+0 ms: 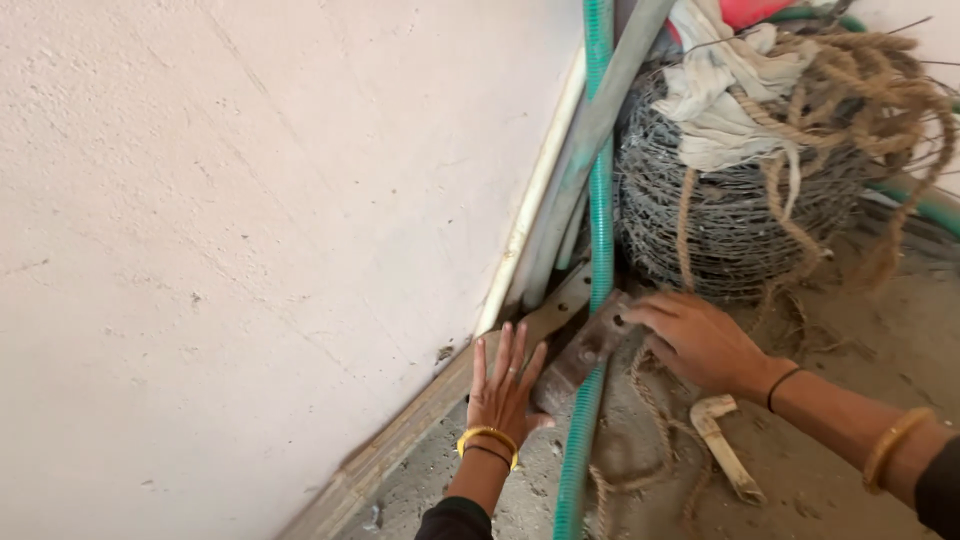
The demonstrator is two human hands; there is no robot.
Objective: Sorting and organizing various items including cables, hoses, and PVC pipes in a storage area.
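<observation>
— Hands first: where are they?

— Both sit low in the frame, centre. Left hand (pixel 507 385) lies flat, fingers spread and straight, pressed on a wooden board (pixel 420 420) that runs along the foot of the wall (pixel 250 200). It grips nothing.

— And the right?

— Right hand (pixel 700 340) comes in from the lower right, fingers curled over the upper end of a rusty metal plate (pixel 585 350). Whether it truly clasps the plate or only rests on it, I cannot tell.

— Where is that plate?

— Centre of the frame, between the two hands, lying tilted across a green hose (pixel 598 200) that runs from the top edge down to the bottom.

— What else is about?

— Grey pipes (pixel 590 130) lean beside the hose. Upper right stands a wire roll (pixel 730 210) with rope (pixel 850 90) and a pale cloth (pixel 715 90) heaped on top. A white pipe elbow (pixel 722 445) lies on the dusty floor (pixel 860 340) just below the right wrist.
</observation>
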